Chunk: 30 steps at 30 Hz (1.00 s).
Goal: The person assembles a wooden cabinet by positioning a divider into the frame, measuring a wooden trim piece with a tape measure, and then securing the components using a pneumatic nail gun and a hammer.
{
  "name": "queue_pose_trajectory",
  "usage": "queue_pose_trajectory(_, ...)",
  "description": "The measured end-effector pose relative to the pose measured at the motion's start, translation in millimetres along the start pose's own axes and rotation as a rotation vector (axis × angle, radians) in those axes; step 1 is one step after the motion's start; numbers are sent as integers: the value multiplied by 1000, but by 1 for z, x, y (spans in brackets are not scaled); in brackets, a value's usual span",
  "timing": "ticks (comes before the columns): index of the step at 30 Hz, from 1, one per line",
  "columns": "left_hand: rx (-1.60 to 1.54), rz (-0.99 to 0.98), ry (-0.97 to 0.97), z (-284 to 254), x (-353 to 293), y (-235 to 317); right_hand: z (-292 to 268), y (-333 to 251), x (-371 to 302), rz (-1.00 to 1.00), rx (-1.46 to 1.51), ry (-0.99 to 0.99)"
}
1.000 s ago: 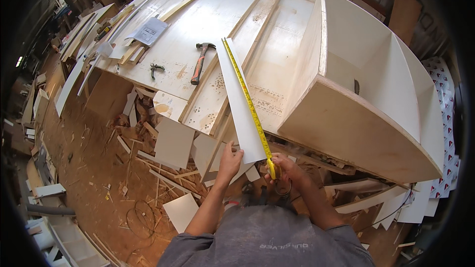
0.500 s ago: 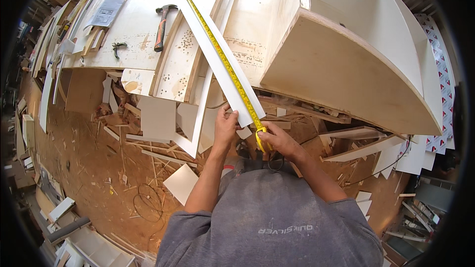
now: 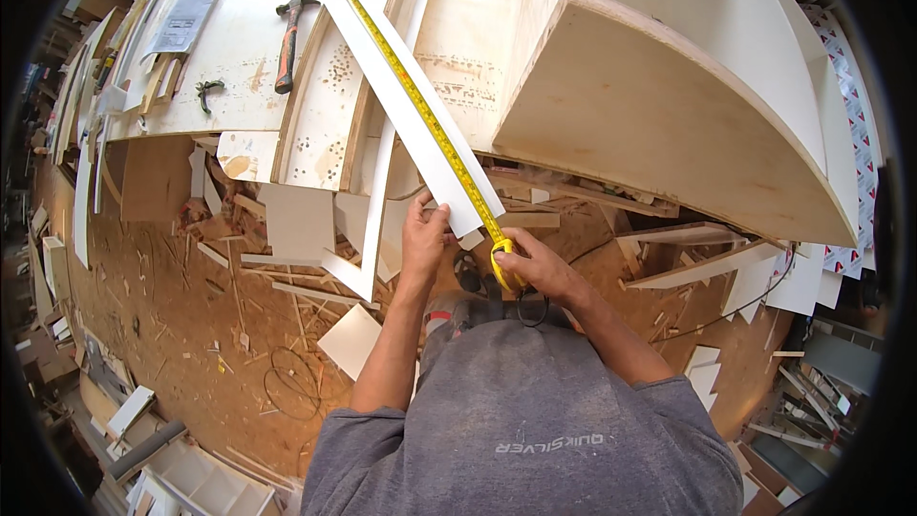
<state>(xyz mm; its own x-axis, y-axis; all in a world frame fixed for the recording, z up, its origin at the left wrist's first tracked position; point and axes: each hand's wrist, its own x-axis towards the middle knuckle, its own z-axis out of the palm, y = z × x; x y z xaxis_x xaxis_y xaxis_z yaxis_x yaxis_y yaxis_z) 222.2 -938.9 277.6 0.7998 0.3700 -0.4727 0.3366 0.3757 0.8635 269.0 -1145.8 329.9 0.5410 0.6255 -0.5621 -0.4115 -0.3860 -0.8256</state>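
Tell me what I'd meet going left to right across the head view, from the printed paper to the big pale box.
Printed paper → hammer → long white strip with yellow tape laid along it → big pale box.

You have free room just right of the white board point(image 3: 402, 115); farther right a big box point(image 3: 650, 119) blocks you, left a hammer point(image 3: 287, 55).

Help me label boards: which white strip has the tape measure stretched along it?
The wide white strip whose near end the left hand touches: the yellow tape runs along it, while the narrower white strip to its left is bare.
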Motion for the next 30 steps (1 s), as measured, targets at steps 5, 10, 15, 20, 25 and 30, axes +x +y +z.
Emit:
queue_pose_trajectory(5,-9,-26,16,5,0,3,-3,3,2,39,-21,7)
queue_pose_trajectory(10,-33,-23,13,7,-1,4,-4,3,1,57,-66,17)
queue_pose_trajectory(15,-38,-59,16,8,-1,4,2,1,-2,52,-54,-10)
queue_pose_trajectory(20,-163,-130,-13,14,3,20,10,-30,-3,-132,24,-3)
queue_pose_trajectory(25,-159,70,58,20,-6,41,10,-82,30,-301,14,83)
queue_pose_trajectory(30,-90,180,106,-19,-43,53,11,-116,71,-268,136,136)
